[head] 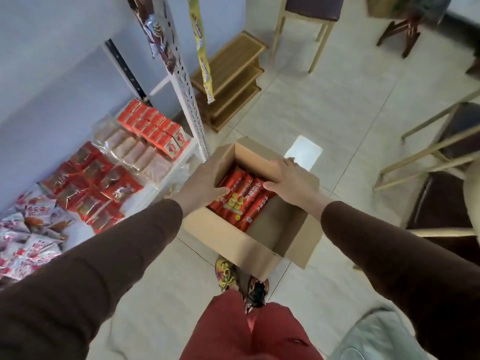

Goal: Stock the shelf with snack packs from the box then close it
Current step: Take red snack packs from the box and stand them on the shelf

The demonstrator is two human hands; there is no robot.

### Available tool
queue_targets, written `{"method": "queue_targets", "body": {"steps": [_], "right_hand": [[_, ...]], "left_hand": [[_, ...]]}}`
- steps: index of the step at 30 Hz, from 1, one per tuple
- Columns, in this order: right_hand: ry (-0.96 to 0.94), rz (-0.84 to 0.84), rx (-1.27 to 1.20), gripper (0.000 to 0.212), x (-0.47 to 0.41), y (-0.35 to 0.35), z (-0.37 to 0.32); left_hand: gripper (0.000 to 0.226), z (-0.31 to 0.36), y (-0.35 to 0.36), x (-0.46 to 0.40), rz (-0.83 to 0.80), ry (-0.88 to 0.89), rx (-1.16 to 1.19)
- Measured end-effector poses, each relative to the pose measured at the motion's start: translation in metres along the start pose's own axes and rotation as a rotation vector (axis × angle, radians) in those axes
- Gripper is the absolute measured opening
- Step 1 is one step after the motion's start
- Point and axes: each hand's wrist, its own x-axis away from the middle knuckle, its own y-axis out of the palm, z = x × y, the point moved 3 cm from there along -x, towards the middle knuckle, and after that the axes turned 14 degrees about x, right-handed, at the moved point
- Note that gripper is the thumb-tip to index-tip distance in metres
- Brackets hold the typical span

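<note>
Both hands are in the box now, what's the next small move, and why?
Probably close both hands on the red packs and lift a bundle toward the shelf. The left hand and right hand sit at either side of the stack in the open box, and packs remain inside, so closing it seems premature.

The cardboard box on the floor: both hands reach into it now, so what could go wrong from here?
1. Both hands, left hand and right hand, seem to take several red snack packs at once; one may slip out.
2. The cardboard box sits close to the foot, so a step may kick it.
</note>
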Motion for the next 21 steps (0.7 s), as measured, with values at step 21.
{"method": "queue_targets", "body": {"steps": [21], "right_hand": [[0.506, -0.350, -0.558, 0.060, -0.220, 0.361, 0.178]], "left_hand": [[0.069, -0.237, 0.255, -0.235, -0.091, -0.339, 0.139]]}}
